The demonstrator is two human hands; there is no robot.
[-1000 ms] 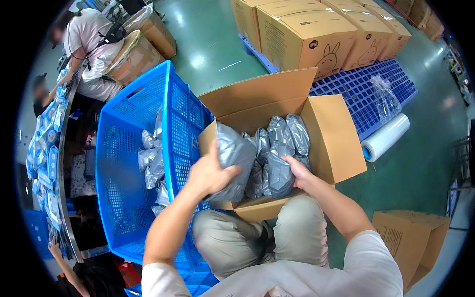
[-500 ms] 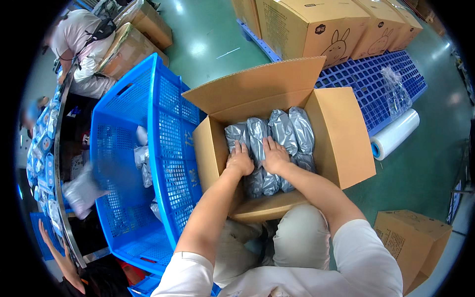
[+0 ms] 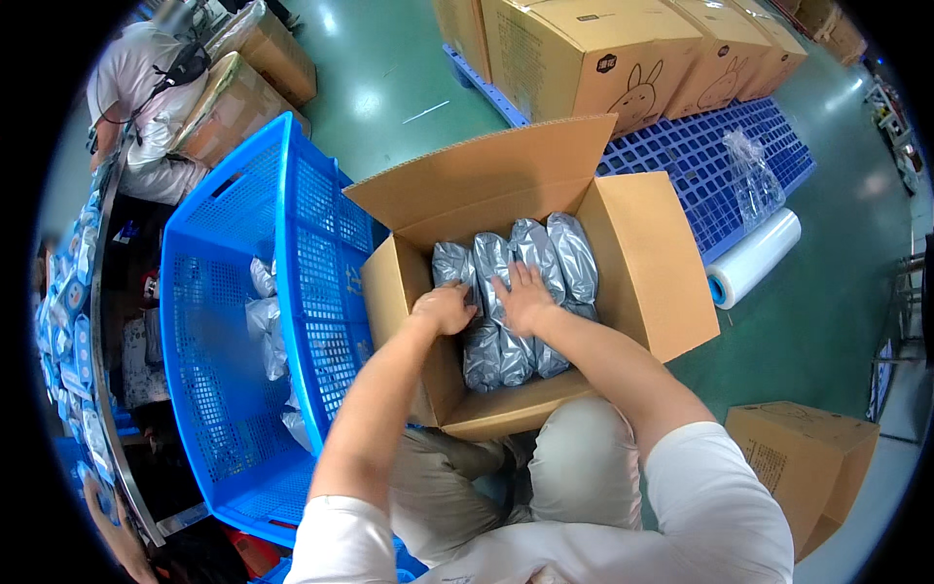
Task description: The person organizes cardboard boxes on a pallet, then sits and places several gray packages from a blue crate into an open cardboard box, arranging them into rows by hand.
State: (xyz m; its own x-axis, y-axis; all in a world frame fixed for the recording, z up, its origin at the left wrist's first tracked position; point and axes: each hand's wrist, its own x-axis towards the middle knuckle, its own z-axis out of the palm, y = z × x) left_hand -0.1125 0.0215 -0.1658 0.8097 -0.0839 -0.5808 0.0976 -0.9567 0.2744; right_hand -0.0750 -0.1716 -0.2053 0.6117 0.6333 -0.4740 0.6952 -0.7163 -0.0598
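Observation:
Two rows of grey plastic-wrapped packages (image 3: 574, 255) lie side by side in an open cardboard box (image 3: 647, 263) in front of my knees. My left hand (image 3: 447, 308) rests on the leftmost packages beside the box's left wall, its fingers reaching across the grey film and partly hidden. Lying flat on the middle packages, my right hand (image 3: 528, 297) has its fingers spread. Neither hand grips a package. Parts of the near row are covered by my right forearm.
Close on the left stands a blue mesh crate (image 3: 292, 292) with several silver-grey packages (image 3: 265, 326). Beyond it runs a bench piled with blue-white packs (image 3: 73, 297). At right are a blue pallet (image 3: 671, 156), a film roll (image 3: 757, 258) and another carton (image 3: 803, 457). A co-worker's hand (image 3: 107, 501) shows lower left.
My left hand has shifted left and turned its fingers rightward; my right hand stays on the packages. A blurred package over the crate's left rim is gone from there. The co-worker's arm is lower.

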